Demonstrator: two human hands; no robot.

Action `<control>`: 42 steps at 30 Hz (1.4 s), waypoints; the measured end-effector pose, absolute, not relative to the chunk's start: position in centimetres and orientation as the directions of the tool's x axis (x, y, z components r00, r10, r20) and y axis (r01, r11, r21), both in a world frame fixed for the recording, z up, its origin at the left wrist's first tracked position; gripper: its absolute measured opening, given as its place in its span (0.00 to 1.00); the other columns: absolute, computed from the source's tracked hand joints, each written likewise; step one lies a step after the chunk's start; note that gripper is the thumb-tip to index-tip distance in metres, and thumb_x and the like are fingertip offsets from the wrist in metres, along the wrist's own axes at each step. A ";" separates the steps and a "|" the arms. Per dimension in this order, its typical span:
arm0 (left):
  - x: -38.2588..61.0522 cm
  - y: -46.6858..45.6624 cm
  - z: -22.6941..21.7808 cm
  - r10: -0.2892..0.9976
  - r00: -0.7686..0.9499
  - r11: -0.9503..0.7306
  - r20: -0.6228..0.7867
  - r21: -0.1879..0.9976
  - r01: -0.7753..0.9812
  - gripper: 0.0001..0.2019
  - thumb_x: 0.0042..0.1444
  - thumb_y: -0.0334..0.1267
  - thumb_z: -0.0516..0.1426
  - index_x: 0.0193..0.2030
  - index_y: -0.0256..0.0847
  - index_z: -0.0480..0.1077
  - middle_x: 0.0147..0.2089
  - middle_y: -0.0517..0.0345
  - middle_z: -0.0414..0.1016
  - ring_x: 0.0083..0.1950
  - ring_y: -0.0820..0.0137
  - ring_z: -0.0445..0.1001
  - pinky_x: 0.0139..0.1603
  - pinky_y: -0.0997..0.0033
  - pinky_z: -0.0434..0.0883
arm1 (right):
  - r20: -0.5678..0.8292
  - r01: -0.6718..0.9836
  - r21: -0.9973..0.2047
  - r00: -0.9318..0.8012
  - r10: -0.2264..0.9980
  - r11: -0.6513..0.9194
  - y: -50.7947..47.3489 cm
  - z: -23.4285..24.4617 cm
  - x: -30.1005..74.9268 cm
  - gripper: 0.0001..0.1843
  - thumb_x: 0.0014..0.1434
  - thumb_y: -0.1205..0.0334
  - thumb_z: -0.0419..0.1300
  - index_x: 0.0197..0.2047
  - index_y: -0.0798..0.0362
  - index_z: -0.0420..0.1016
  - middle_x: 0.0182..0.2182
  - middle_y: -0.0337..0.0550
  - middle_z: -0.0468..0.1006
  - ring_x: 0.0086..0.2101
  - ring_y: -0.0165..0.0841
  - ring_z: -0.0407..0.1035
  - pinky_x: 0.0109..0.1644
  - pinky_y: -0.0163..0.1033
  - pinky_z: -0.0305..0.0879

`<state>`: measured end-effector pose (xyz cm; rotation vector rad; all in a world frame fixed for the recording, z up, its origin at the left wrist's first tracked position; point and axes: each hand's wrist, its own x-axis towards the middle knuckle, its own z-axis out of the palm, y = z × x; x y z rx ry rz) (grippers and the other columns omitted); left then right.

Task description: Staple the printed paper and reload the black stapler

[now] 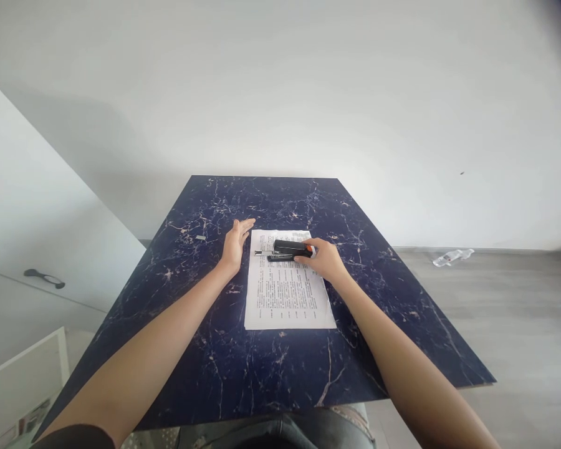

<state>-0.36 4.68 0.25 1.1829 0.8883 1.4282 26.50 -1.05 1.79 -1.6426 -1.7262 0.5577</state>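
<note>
A black stapler (290, 247) lies on its side over the upper part of a printed sheet of paper (287, 299). Its pusher rod sticks out to the left, and an orange patch shows near its right end. My right hand (325, 257) grips that right end between thumb and fingers. Beside the paper's upper left edge, my left hand (236, 245) stands on its side with fingers stretched out, holding nothing. Whether the left fingertips touch the paper's edge I cannot tell. The paper may be more than one sheet.
A dark blue marble-patterned table (280, 374) bears everything. A small pale scrap (201, 237) lies left of my left hand. A white cabinet with a dark handle (44, 278) stands at left. Clear crumpled plastic (452, 257) lies on the floor at right.
</note>
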 end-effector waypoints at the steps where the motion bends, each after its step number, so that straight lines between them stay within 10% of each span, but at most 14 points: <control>1: -0.4 4.6 0.3 0.977 0.019 -0.200 0.212 0.947 -0.250 0.32 0.70 0.63 0.44 0.55 0.42 0.77 0.66 0.45 0.74 0.73 0.54 0.65 0.76 0.48 0.57 | 0.210 0.733 -0.666 0.004 0.978 0.140 -0.9 1.7 26.7 0.25 0.48 0.50 0.74 0.48 0.50 0.83 0.42 0.47 0.82 0.34 0.40 0.74 0.40 0.45 0.71; 12: 0.9 3.1 1.4 0.987 0.011 -0.143 0.159 0.918 -0.370 0.36 0.70 0.64 0.37 0.68 0.43 0.65 0.74 0.44 0.63 0.74 0.54 0.62 0.74 0.47 0.62 | 0.477 0.656 -0.694 0.110 0.872 0.297 -2.7 4.2 25.1 0.16 0.57 0.50 0.68 0.46 0.48 0.83 0.37 0.43 0.75 0.32 0.36 0.70 0.36 0.43 0.71; 22: 1.4 2.5 0.9 0.949 0.315 0.161 0.005 0.851 -0.499 0.37 0.67 0.69 0.38 0.59 0.39 0.69 0.68 0.39 0.70 0.72 0.48 0.65 0.70 0.38 0.66 | 0.600 0.768 -0.336 -0.272 0.752 0.546 -4.1 3.4 23.4 0.16 0.71 0.60 0.54 0.50 0.38 0.83 0.45 0.49 0.77 0.41 0.42 0.71 0.50 0.53 0.71; 34: 1.9 3.2 -0.1 0.970 0.241 0.143 0.001 0.805 -0.576 0.13 0.62 0.38 0.61 0.52 0.38 0.73 0.61 0.45 0.77 0.67 0.56 0.72 0.74 0.50 0.64 | 0.729 0.802 -0.026 -0.393 0.560 0.597 -4.5 3.3 22.9 0.19 0.68 0.71 0.57 0.51 0.39 0.82 0.45 0.43 0.79 0.40 0.37 0.72 0.50 0.48 0.68; 42: 2.6 1.8 0.1 0.935 -0.025 -0.348 0.353 0.905 -0.244 0.15 0.72 0.47 0.53 0.58 0.41 0.68 0.58 0.43 0.77 0.54 0.62 0.80 0.64 0.48 0.74 | 0.806 0.831 -0.403 0.124 0.578 0.383 -4.1 4.6 23.0 0.15 0.63 0.71 0.58 0.47 0.46 0.82 0.45 0.46 0.79 0.45 0.43 0.72 0.45 0.48 0.72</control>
